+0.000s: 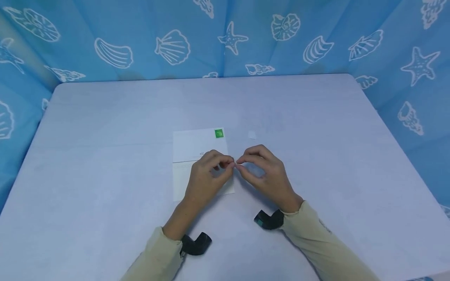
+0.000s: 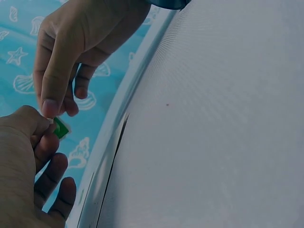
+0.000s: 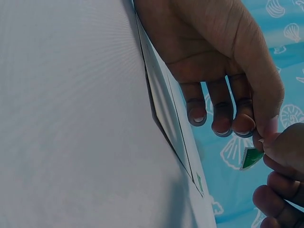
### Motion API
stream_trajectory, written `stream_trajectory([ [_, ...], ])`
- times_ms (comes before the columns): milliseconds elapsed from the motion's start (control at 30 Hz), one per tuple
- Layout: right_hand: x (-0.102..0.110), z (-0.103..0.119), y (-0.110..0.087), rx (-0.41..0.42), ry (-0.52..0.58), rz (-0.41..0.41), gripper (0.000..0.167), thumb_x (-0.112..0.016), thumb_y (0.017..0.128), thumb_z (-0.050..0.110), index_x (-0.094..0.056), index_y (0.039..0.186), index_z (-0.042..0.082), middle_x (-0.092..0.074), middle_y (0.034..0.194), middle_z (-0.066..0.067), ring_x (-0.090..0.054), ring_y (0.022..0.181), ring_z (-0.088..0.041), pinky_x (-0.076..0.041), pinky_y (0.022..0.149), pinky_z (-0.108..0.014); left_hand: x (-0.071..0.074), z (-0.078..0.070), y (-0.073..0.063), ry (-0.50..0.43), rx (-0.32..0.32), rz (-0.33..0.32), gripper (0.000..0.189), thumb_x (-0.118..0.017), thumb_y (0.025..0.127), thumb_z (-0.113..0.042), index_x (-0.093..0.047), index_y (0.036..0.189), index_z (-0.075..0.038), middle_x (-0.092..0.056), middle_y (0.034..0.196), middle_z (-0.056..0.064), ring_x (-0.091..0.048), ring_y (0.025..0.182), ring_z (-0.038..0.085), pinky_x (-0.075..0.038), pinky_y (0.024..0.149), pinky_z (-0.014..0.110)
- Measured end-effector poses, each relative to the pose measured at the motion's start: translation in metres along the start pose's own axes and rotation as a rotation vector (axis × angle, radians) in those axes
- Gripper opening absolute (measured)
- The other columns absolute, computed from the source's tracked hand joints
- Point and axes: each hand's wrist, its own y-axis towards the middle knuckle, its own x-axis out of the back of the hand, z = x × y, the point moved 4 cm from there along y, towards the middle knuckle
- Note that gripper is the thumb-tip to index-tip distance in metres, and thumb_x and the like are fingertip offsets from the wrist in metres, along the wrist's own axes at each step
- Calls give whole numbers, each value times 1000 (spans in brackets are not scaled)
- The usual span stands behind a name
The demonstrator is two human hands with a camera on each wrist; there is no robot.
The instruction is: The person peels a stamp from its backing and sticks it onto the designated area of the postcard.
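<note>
In the head view my left hand [image 1: 212, 171] and right hand [image 1: 268, 173] meet at the fingertips, just above the right edge of a white envelope [image 1: 191, 142]. Thumb and forefinger of each hand pinch a small green stamp [image 3: 251, 157] with a pale edge, mostly covered by the fingers. The left wrist view also shows part of this stamp [image 2: 61, 129] beside the touching fingertips. Another green stamp [image 1: 219, 133] sits in the envelope's upper right corner. A dark line crosses the envelope, and my left hand hides part of its lower half.
A small whitish square [image 1: 252, 135] lies on the table right of the envelope. The white-covered table [image 1: 105, 117] is bordered by a blue curtain [image 1: 140, 23] with shell patterns. Black wrist cameras [image 1: 196, 244] sit inside both sleeves.
</note>
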Motion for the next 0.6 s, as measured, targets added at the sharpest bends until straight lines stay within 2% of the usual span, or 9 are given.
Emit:
stream_trajectory([
  [200,-3,0,-1,-25,11,-1,16,-78,83,-4,-75,97,4,-62,102,-8,-63,90,-19,-49,80,-24,1,-1,-2,10,7,4,5,-73,90,-6,-74,95,-5,-65,89,1,-59,82,11,-52,71,29],
  [367,-1,0,-1,-21,-12,5,15,-76,84,-3,-75,98,3,-62,102,-8,-63,91,-20,-49,80,-24,0,-1,-1,4,-5,5,5,-73,91,-7,-74,96,-4,-65,90,1,-60,82,12,-52,71,29],
  [600,0,4,0,18,-108,1,8,-73,86,2,-74,94,2,-62,101,-8,-60,91,-22,-48,81,-27,-2,-3,0,-6,2,3,5,-72,91,-5,-74,95,-4,-65,90,0,-59,82,10,-51,71,26],
])
